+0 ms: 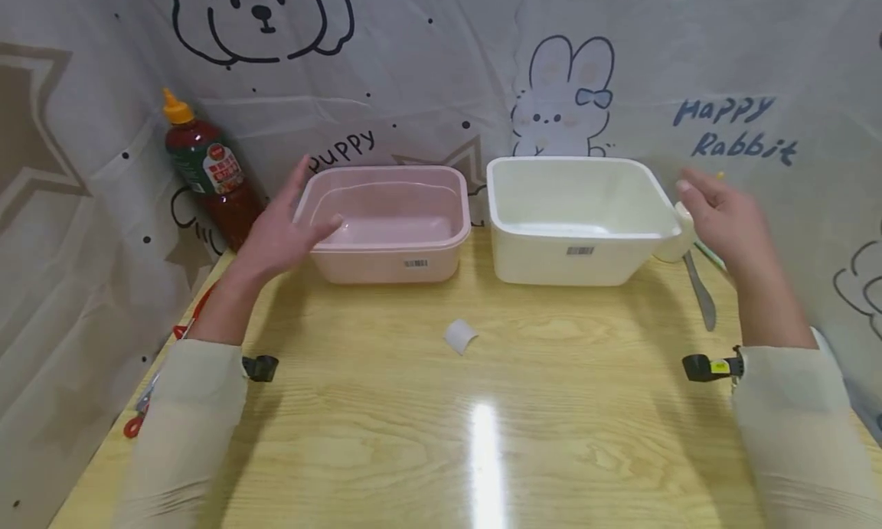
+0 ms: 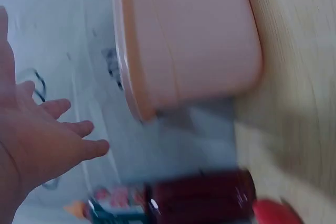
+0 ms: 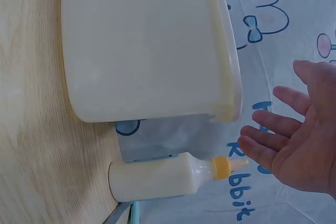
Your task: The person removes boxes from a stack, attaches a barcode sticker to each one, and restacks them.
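A pink plastic bin (image 1: 365, 267) and a white plastic bin (image 1: 537, 262) stand side by side at the back of the table. My left hand (image 1: 279, 234) hovers at the pink bin's left end, fingers spread and holding nothing. The left wrist view shows a gap between those fingers and the pink bin's wall (image 2: 202, 40). Beyond the right end of the white bin is my right hand (image 1: 730, 215), its fingers loosely extended. Nothing is in the right palm in the right wrist view, and the white bin's wall (image 3: 142, 51) is apart from it.
A red sauce bottle (image 1: 207, 158) stands at the back left. Red-handled tools (image 1: 133, 426) lie along the left edge. A squeeze bottle with pale contents (image 3: 157, 177) and a grey knife (image 1: 701, 295) are right of the white bin. A small white curved piece (image 1: 460, 335) lies mid-table.
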Tool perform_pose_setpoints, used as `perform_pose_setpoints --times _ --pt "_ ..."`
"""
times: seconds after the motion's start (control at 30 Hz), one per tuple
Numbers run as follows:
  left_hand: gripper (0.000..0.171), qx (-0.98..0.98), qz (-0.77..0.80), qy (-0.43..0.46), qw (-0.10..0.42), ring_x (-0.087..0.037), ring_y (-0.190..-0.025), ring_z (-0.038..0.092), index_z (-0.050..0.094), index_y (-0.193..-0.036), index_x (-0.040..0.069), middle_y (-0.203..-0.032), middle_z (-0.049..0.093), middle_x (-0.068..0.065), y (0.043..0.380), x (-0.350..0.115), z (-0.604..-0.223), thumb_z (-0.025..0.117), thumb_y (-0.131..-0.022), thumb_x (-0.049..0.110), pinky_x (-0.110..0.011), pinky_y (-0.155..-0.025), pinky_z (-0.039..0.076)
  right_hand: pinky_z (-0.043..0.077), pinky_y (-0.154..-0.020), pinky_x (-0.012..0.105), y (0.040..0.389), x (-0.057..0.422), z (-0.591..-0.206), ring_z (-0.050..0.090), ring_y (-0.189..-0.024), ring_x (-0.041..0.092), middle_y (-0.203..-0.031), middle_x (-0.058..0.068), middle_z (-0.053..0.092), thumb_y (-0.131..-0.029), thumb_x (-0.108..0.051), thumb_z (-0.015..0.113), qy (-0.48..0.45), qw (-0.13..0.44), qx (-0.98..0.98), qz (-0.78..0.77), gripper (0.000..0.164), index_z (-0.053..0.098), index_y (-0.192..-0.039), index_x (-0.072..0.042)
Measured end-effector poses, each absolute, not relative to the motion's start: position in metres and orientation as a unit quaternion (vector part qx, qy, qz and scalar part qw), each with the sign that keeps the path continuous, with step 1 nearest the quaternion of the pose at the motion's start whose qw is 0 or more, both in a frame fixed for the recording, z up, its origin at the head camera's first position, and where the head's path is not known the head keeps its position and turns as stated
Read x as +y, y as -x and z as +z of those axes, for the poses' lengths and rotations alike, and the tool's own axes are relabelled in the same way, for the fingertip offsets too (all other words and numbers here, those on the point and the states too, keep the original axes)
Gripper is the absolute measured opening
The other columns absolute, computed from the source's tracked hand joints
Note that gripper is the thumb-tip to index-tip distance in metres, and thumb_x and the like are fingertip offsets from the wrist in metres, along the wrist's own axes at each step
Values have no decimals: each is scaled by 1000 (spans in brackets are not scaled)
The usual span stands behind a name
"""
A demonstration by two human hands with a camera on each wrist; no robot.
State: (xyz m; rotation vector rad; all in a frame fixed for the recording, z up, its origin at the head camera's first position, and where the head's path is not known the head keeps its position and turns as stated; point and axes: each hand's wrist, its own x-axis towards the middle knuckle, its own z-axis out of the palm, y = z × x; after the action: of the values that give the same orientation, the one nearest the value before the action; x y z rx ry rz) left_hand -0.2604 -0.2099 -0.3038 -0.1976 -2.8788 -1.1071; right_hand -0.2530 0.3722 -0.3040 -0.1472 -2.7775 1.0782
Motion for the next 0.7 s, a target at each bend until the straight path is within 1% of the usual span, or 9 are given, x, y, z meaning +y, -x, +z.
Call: perform_pose_setpoints --times 0.07,0.17,0.2,0.3,0.4,0.53,0.57,0.6,0.7 --pt "94 -933 -359 31 18 -48 -155 12 -8 -154 59 -173 3 -5 267 -227 -307 57 -88 73 -78 -115 15 19 -116 73 256 373 -304 19 -153 47 -170 5 16 -102 -67 29 49 65 -932 354 71 19 -162 -31" --pt "92 -933 -360 -6 -6 -50 -155 9 -11 -151 61 -172 -2 -6 278 -248 -317 53 -87 77 -80 -113 15 18 -114 76 261 373 -305 17 -153 50 -170 5 12 -102 -66 29 44 46 -932 358 72 15 -163 -30" --pt "92 -932 -361 -16 -14 -51 -154 8 -12 -151 61 -172 -4 -7 282 -254 -321 52 -88 78 -80 -112 16 17 -114 77 263 373 -305 14 -154 49 -171 5 10 -103 -65 29 40 41 -930 362 72 14 -163 -28" --pt "94 -930 -365 -28 -31 -53 -154 7 -15 -152 58 -171 -8 -9 291 -267 -329 50 -88 78 -81 -111 16 13 -116 76 269 374 -307 7 -155 46 -171 1 5 -103 -63 30 26 23 -925 379 75 18 -163 -19" --pt "98 -927 -371 -35 -45 -54 -153 7 -16 -153 55 -171 -7 -12 297 -273 -339 50 -86 81 -80 -112 16 17 -114 76 273 374 -311 13 -153 51 -171 12 10 -103 -65 30 18 2 -926 377 80 12 -164 -16" --pt "104 -921 -382 -37 -70 -52 -154 7 -17 -155 52 -171 -6 -13 302 -273 -352 51 -82 84 -79 -113 15 23 -108 79 275 372 -319 26 -143 61 -163 33 19 -100 -70 28 24 -28 -936 350 85 -2 -164 -22" --pt "105 -918 -388 -36 -74 -51 -154 6 -16 -156 50 -171 -6 -12 303 -273 -355 51 -83 83 -78 -114 15 24 -108 80 276 372 -321 27 -142 62 -162 35 21 -100 -70 27 27 -34 -937 346 85 -4 -164 -24" --pt "105 -916 -392 -35 -75 -50 -155 6 -16 -156 49 -171 -6 -11 304 -272 -358 51 -83 83 -78 -114 14 24 -109 79 276 371 -323 26 -142 62 -162 35 19 -100 -70 28 26 -37 -937 348 85 -4 -164 -24" --pt "103 -911 -405 -30 -71 -47 -156 3 -14 -157 48 -172 -6 -8 306 -270 -360 51 -85 81 -78 -115 13 32 -109 74 281 371 -328 33 -139 60 -161 36 21 -101 -68 29 16 -28 -933 359 84 -2 -164 -22"
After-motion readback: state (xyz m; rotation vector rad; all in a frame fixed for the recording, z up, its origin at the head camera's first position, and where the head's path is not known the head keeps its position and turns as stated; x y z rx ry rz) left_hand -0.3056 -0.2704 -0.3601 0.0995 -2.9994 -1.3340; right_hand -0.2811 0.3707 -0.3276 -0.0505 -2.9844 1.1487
